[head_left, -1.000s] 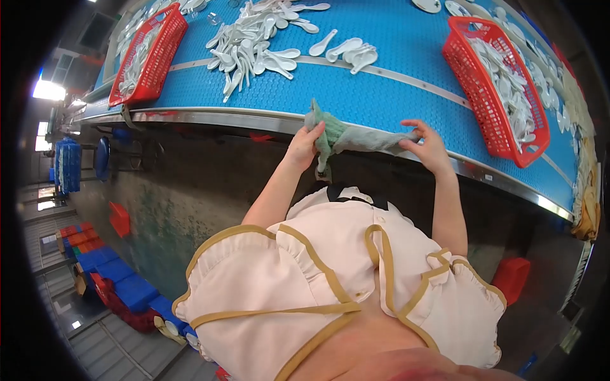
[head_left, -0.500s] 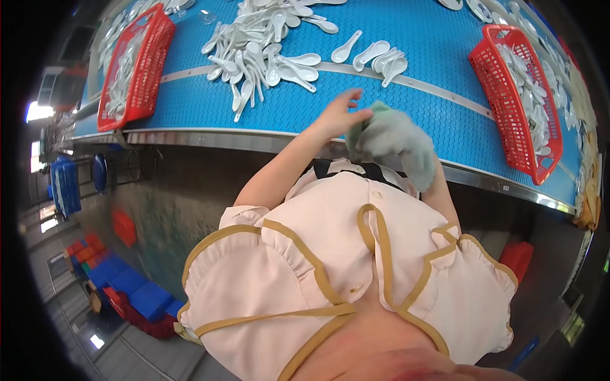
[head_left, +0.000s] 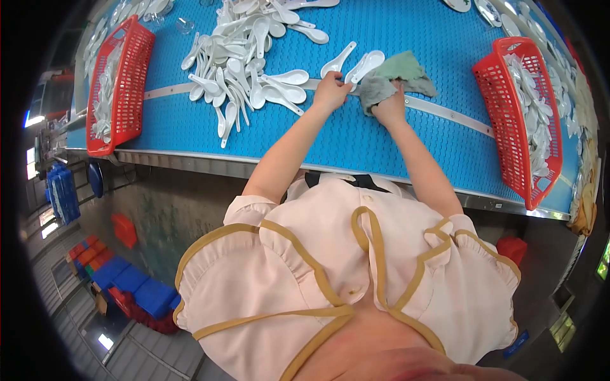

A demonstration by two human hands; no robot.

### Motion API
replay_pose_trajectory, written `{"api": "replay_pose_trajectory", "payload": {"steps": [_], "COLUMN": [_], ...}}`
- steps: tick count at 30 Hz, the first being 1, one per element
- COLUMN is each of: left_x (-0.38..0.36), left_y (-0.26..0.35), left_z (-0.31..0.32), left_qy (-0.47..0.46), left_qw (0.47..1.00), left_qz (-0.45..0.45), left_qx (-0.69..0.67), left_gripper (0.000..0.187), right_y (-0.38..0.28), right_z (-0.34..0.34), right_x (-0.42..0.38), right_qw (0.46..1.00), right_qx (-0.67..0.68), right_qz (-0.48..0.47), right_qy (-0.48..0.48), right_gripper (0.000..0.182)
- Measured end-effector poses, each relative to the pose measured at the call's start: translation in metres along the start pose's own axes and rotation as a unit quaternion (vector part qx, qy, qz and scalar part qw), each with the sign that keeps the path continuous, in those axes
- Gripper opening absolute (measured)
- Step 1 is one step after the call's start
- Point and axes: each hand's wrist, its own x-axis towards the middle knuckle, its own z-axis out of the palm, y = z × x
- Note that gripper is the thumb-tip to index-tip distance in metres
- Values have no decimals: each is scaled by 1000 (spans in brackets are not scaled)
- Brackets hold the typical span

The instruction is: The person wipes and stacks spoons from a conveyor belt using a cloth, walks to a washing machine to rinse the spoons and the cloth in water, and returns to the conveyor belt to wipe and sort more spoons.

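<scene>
My left hand [head_left: 332, 94] is over the blue belt, its finger and thumb closed around the handle end of a white soup spoon [head_left: 368, 63]. A second spoon [head_left: 337, 60] lies just beyond its fingers, handle pointing away. In my right hand [head_left: 391, 109] is a grey-green cloth [head_left: 400, 70], bunched at the near left and spread flat at the far side. The cloth covers the place beside the held spoon; what lies under it is hidden. A large loose pile of white spoons [head_left: 238, 66] is left of my left hand.
A red basket [head_left: 133, 95] holding white spoons stands at the left, and another red basket [head_left: 499, 108] of spoons at the right. A metal strip [head_left: 445, 113] crosses the blue surface [head_left: 305, 143]. Plates [head_left: 488, 13] are at the far right.
Both hands have moved away from my body, out over the belt. My left hand has taken a spoon's handle. The cloth, bunched near my waist before, now lies over where several stacked spoons were.
</scene>
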Motion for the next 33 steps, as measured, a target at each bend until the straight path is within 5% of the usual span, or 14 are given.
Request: {"api": "replay_pose_trajectory", "payload": {"steps": [2, 4, 9, 11, 15, 17, 18, 19, 20, 21, 23, 26, 30, 33], "left_x": [-5, -11, -29, -36, -54, -71, -80, -88, -94, -96, -96, -97, -100, -104], "left_y": [13, 16, 11, 11, 15, 23, 28, 33, 35, 30, 18, 5, 9, 21], "left_z": [0, -2, -11, -11, -9, -9, -7, -4, -1, 4, 6, 5, -8, -31], "left_qy": [-18, -26, -41, -40, -14, -22, -24, -65, -106, -123, -85, 14, 13, 48], "left_qw": [999, 990, 973, 970, 963, 955, 955, 961, 964, 971, 983, 992, 975, 962], "left_qz": [-34, -77, -114, -111, -110, -122, -121, -86, -52, -7, 39, 106, 89, 76], "left_qx": [-22, -119, -197, -215, -246, -271, -269, -254, -238, -207, -157, -64, -203, -259], "left_gripper": [42, 43, 43, 42, 37, 37, 37, 34, 30, 27, 25, 24, 26, 31], "right_y": [-15, -9, 37, 48, 19, 5, -9, -29, -44, -55, -68, -61, -71, -78], "right_z": [-12, -19, -32, -40, -84, -95, -94, -89, -82, -75, -62, -54, -52, -54], "right_x": [-9, -22, -46, -46, -15, -10, -16, -24, -28, -26, -20, -20, -14, 4], "right_qw": [997, 960, 976, 941, 917, 945, 945, 756, 449, 449, 648, 702, 761, 883], "right_qx": [2, 181, 71, 244, 340, 235, 235, 512, 710, 710, 622, 586, 555, 434], "right_qz": [68, 213, 205, 232, 195, 180, 182, 391, 538, 538, 433, 388, 283, 98], "right_qy": [24, -13, -32, -15, 78, -141, -138, -115, -73, -71, -76, -118, -178, -150], "right_gripper": [21, 24, 33, 23, 26, 24, 24, 24, 23, 23, 30, 32, 32, 29]}}
